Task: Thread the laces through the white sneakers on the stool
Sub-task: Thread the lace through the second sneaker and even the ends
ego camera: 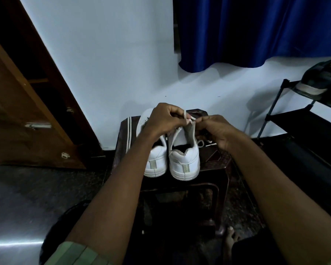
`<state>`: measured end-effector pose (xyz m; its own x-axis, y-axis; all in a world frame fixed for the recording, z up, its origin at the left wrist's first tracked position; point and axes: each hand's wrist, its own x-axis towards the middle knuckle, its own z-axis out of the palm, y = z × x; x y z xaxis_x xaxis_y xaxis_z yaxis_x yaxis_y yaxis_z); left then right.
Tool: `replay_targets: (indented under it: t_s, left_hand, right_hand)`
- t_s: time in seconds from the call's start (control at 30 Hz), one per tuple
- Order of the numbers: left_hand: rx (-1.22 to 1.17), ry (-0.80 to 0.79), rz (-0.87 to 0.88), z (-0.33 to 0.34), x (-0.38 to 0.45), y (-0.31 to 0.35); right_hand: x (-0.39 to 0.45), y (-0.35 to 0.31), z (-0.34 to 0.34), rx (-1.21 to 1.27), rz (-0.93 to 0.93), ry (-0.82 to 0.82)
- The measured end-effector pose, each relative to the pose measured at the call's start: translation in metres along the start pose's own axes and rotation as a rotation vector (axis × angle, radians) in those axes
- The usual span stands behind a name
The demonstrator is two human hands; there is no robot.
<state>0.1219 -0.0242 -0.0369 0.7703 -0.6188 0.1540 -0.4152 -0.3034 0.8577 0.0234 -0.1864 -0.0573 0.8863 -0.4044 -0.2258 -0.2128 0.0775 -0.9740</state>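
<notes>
Two white sneakers point(172, 159) stand side by side on the dark stool point(214, 169), heels toward you. Your left hand point(162, 121) pinches a white lace point(186, 117) above the right-hand sneaker's tongue, grip closed on it. Your right hand point(216, 131) is curled beside that sneaker's eyelets, fingertips meeting the same lace. Loose lace point(206, 144) lies on the stool under that hand.

A home: blue curtain point(256, 29), wooden door point(17, 104), shoe rack point(304, 119).
</notes>
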Motion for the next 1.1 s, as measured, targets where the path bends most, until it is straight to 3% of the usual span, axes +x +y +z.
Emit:
replay_targets:
  t_s: [0.17, 0.37, 0.43, 0.57, 0.63, 0.77, 0.87, 0.93, 0.97, 1.03, 1.1]
  left_hand:
    - [-0.438, 0.093, -0.174, -0.012, -0.002, 0.017]
    - [-0.729, 0.22, -0.289, -0.021, 0.001, 0.02]
    - [-0.706, 0.293, -0.299, -0.021, 0.001, 0.022]
    - [-0.517, 0.399, -0.238, -0.02, 0.002, 0.02]
    - [-0.328, 0.407, -0.183, -0.02, 0.002, 0.015]
    - [0.049, 0.498, 0.0, -0.022, 0.006, 0.006]
    - [0.271, 0.596, 0.033, -0.024, 0.01, -0.002]
    - [0.294, 0.596, 0.066, -0.023, 0.009, -0.002]
    - [0.272, 0.561, 0.097, -0.024, 0.008, 0.0]
    - [0.201, 0.447, 0.097, -0.023, 0.004, 0.007]
    - [0.165, 0.36, 0.083, -0.02, 0.003, 0.009]
  right_hand:
    - [0.0, -0.011, -0.008, 0.068, 0.08, 0.061]
    - [0.004, -0.016, -0.021, 0.867, 0.091, 0.021]
    - [0.004, -0.015, -0.022, 0.671, 0.096, 0.021]
    - [-0.001, -0.013, -0.02, -0.357, -0.095, 0.074]
    - [-0.005, -0.013, -0.017, -0.516, -0.178, -0.031]
    - [-0.006, -0.013, -0.021, -0.381, -0.175, -0.095]
    - [-0.006, -0.016, -0.02, 0.102, -0.111, -0.089]
    - [-0.002, -0.018, -0.023, 0.468, -0.023, -0.08]
    - [0.0, -0.019, -0.024, 0.536, 0.004, -0.072]
    - [0.004, -0.018, -0.023, 0.422, 0.021, -0.042]
    - [0.0, -0.014, -0.02, 0.079, -0.001, 0.048]
